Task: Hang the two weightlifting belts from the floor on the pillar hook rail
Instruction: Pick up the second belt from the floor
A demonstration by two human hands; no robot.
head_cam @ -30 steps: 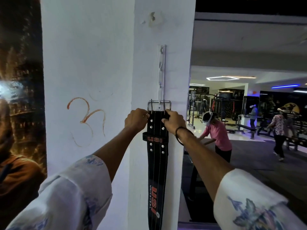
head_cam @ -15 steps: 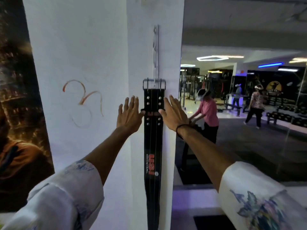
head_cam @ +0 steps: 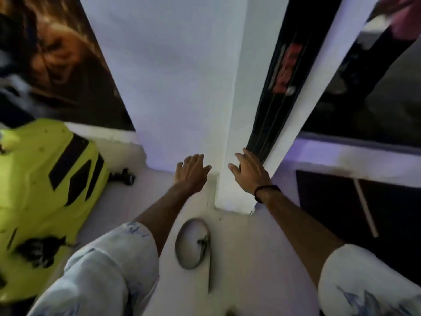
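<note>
A black belt [head_cam: 281,74] with red lettering hangs down the narrow face of the white pillar [head_cam: 186,71]; its top and the hook rail are out of view. A second belt [head_cam: 193,242], coiled in a loop with a loose tail, lies on the pale floor just in front of the pillar's base. My left hand [head_cam: 191,173] is open, fingers spread, low beside the pillar's corner. My right hand [head_cam: 249,173] is open too, near the hanging belt's lower end; whether it touches the belt I cannot tell. Both hands hold nothing.
A large yellow-green machine cover [head_cam: 43,197] with black panels stands at the left on the floor. A poster [head_cam: 52,55] covers the wall at left. A dark mat [head_cam: 373,210] lies at the right, beyond a pale ledge [head_cam: 355,160].
The view has swung down from the hook rail to the pillar's base and floor. Both hands let go of the hung belt and dropped low, open. The coiled belt has come into view.
</note>
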